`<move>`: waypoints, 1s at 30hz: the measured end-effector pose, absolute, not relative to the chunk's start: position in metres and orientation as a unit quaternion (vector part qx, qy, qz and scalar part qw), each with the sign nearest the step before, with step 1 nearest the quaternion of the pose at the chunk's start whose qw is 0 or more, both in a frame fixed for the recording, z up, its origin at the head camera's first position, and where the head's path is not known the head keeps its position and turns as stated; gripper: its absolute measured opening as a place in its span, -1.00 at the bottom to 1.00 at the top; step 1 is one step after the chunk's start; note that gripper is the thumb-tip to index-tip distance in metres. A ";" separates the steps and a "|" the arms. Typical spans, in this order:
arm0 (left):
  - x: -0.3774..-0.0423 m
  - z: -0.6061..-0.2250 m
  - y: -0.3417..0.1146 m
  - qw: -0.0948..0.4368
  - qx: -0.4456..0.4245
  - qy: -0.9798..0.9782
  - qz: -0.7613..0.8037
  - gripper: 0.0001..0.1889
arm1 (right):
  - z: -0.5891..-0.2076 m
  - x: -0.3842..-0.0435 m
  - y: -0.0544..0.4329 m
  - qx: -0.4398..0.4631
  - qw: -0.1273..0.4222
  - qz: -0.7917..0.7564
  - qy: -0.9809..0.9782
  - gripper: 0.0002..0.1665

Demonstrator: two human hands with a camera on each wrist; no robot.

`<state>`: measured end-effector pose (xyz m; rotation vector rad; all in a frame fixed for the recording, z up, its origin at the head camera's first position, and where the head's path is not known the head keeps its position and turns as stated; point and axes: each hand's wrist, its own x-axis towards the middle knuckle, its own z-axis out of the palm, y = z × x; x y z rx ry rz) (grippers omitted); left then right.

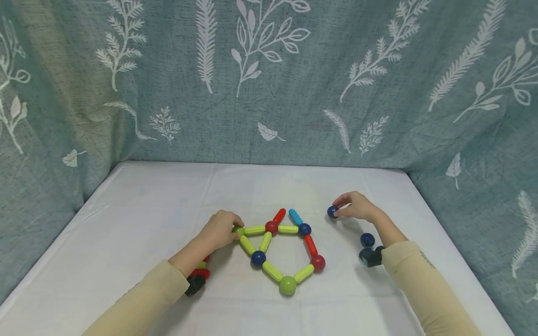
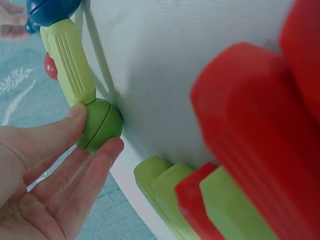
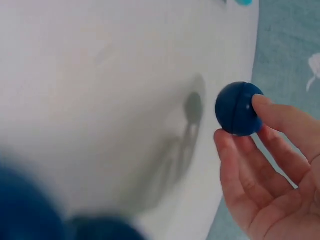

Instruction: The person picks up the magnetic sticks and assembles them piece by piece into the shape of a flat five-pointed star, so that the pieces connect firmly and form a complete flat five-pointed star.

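Observation:
My left hand pinches a green ball between thumb and fingertips. That ball sits at the left corner of a joined frame of rods and balls, where two lime rods meet it. My right hand holds a loose dark blue ball by thumb and fingers, above the table, with its shadow beneath. The frame has a red ball and a blue ball on its far side, each with a rod pointing outward: a red rod and a light blue rod.
Several blue balls lie near my right wrist, partly hidden by the wrist camera. Beside my left wrist is a group of red rods and lime rods. A white cloth covers the table, with a leaf-patterned curtain behind.

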<state>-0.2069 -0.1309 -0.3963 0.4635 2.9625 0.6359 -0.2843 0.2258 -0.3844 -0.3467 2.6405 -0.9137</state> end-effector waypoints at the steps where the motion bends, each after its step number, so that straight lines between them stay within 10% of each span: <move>1: -0.207 -0.396 -0.131 0.038 0.150 0.966 0.207 -0.75 | -0.385 -0.286 0.219 -0.121 0.158 -0.323 0.925 -0.61; 30: -0.208 -0.397 -0.131 0.044 0.145 0.966 0.209 -0.75 | -0.401 -0.310 0.109 -0.139 0.157 -0.302 0.930 -0.66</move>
